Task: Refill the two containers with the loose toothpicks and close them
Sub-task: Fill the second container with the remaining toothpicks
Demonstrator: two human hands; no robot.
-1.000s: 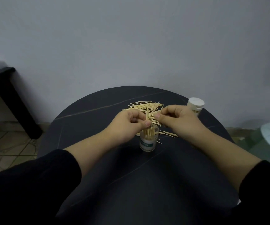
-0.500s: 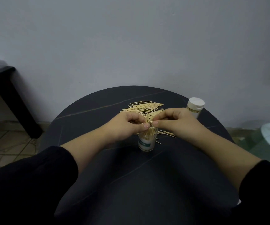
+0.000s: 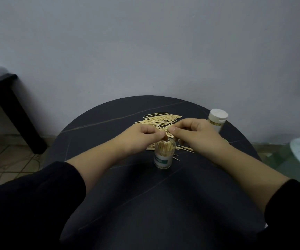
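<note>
Both hands meet just above the open container [image 3: 164, 156], which stands upright near the middle of the tabletop [image 3: 100, 127], packed with toothpicks on end. The left hand [image 3: 143, 137] has its grip closed, thumb to forefinger, on what looks like a bunch of toothpicks [image 3: 165, 137] right over the mouth. The right hand [image 3: 194, 135] is curled with its fingertips up against the left's, but I cannot tell whether its grip holds anything. What matters for my next move is that the mouth lies straight below the left grip, so the bunch should go in with its long axis upright. The loose toothpicks [image 3: 161, 119] lie just beyond the hands, mostly running left to right. The capped container [image 3: 217, 120] stands far right, nearer the right hand.
</note>
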